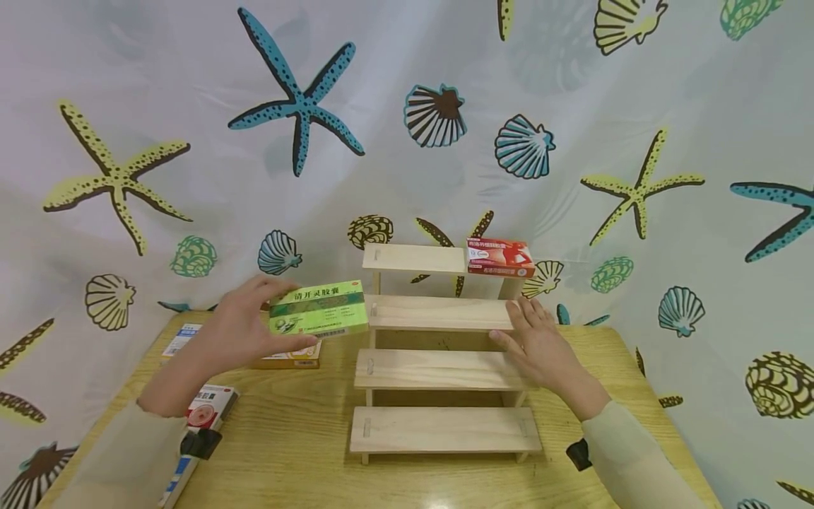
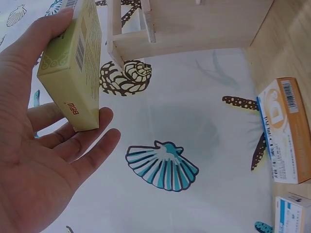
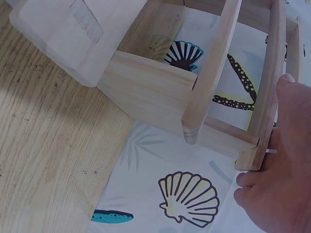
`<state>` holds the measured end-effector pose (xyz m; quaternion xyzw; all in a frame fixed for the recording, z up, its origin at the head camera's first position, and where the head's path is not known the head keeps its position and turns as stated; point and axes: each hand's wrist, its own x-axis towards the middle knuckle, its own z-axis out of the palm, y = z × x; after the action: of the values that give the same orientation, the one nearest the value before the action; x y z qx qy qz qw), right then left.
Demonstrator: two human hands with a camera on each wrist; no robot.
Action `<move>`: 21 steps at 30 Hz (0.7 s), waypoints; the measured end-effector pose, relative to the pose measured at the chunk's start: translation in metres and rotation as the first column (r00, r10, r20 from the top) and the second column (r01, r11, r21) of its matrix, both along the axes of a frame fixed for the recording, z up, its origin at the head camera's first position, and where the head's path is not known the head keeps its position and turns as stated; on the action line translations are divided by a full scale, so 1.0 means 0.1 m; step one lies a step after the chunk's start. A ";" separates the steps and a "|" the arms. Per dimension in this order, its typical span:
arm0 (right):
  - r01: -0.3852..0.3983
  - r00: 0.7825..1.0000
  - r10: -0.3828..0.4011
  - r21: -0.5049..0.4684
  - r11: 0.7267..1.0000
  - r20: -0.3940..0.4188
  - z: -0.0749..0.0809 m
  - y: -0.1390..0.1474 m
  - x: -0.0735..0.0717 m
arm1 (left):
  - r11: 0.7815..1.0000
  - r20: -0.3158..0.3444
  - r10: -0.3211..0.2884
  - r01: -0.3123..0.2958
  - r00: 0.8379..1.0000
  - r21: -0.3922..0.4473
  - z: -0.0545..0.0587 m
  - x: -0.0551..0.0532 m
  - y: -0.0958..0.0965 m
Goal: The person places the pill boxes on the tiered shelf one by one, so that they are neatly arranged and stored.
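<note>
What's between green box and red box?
Head view: no other box. From green box to red box run bare stretches of the second tier and the top tier, patterned backdrop showing between them.

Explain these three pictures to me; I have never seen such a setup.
There is no machine here: a person works bare-handed. The wide picture comes from a camera worn on the head, looking forward and down. The other two come from cameras on the wrists, one per hand.

The left hand holds a green box. The right hand touches the end of a stand, at the second step from the top. A red box sits at the right end of the top step. The stand is on a table, with more boxes to its left. Behind is a printed sheet.
</note>
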<state>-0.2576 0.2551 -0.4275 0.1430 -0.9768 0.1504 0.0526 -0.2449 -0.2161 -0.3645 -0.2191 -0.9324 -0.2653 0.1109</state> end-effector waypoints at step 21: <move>0.009 1.000 -0.009 0.012 1.000 -0.009 -0.01 -0.02 0.00 | 1.000 0.014 0.001 0.000 1.000 -0.020 0.30 -0.30 0.24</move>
<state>-0.2575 0.2535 -0.4281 0.1397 -0.9780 0.1437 0.0570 -0.2750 -0.1917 -0.3349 -0.2180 -0.9358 -0.2575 0.1020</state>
